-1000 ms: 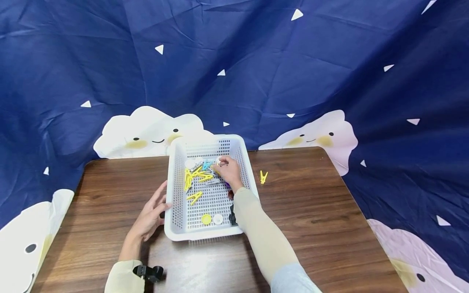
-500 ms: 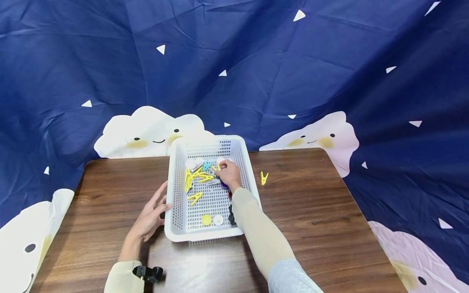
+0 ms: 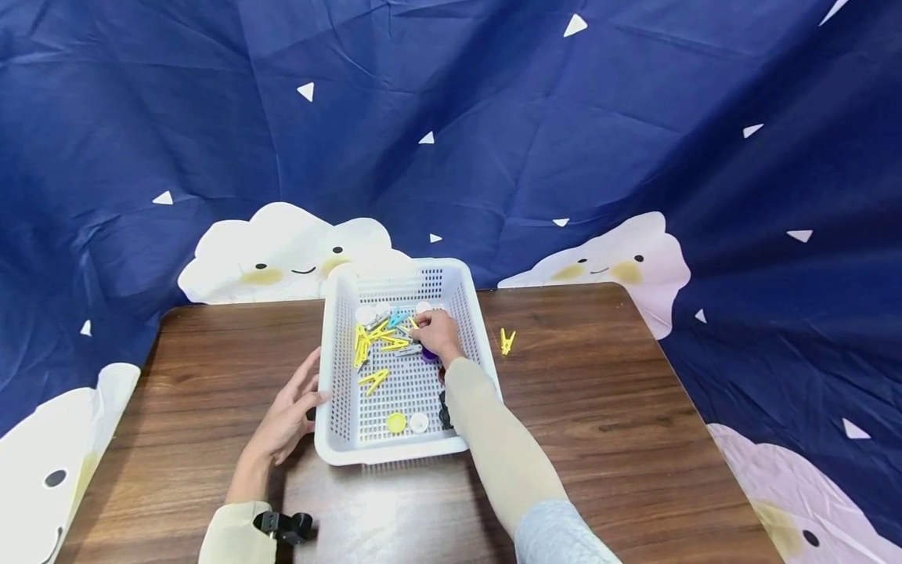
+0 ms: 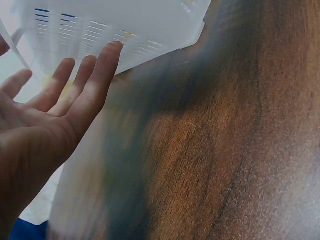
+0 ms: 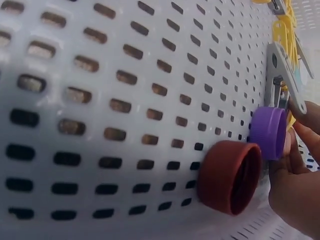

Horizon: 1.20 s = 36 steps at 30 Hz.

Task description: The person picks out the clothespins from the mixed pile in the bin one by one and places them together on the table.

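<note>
A white perforated plastic basket (image 3: 391,449) stands on the table, holding several clothespins and bottle caps. My left hand (image 3: 285,419) rests against the basket's left side, its fingers extended and spread; the left wrist view shows the fingers (image 4: 95,87) beside the wall. Inside the basket, my right hand (image 3: 441,335) pinches a yellow clothespin (image 3: 413,322), mostly covered by the fingers. Near that hand in the right wrist view are a purple bottle cap (image 5: 267,132), a dark red cap (image 5: 227,177) and a grey clothespin (image 5: 280,75). A blue clothespin (image 3: 397,317) lies left of its fingertips.
One yellow clothespin (image 3: 506,341) lies on the wooden table (image 3: 599,407), right of the basket. A yellow cap (image 3: 396,423) and a white cap (image 3: 419,423) lie at the basket's near end. Behind the table hangs a blue cloth (image 3: 451,180).
My right hand has shifted slightly within the basket, its fingertips drawing together, and the purple cap shows more beneath it. The left hand stays on the basket's side.
</note>
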Each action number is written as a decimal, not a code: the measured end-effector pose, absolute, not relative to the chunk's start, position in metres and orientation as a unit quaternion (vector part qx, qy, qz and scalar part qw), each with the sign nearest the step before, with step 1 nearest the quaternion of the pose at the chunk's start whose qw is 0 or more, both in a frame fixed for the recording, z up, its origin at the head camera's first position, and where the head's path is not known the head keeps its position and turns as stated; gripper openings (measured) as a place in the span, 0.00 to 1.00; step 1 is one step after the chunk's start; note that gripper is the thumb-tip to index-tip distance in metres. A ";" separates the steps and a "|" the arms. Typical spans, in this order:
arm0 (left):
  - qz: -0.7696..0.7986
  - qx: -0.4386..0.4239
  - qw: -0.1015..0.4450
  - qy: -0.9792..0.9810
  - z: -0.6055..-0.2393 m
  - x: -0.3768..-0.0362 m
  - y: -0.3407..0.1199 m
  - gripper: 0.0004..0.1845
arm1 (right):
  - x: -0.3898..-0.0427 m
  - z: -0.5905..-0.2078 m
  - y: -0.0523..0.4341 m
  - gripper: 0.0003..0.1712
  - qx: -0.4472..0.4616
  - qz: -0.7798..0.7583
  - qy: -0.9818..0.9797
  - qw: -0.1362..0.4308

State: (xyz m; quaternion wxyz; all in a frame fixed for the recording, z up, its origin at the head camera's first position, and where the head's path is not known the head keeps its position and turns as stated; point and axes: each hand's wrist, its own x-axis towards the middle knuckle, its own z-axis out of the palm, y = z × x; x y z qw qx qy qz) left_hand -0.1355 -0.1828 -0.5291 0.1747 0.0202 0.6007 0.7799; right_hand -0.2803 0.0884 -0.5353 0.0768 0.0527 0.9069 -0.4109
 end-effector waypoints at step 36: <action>0.776 0.014 0.175 0.606 -0.528 -0.136 -0.183 0.43 | -0.285 -0.516 0.092 0.19 0.028 -0.496 0.864 0.086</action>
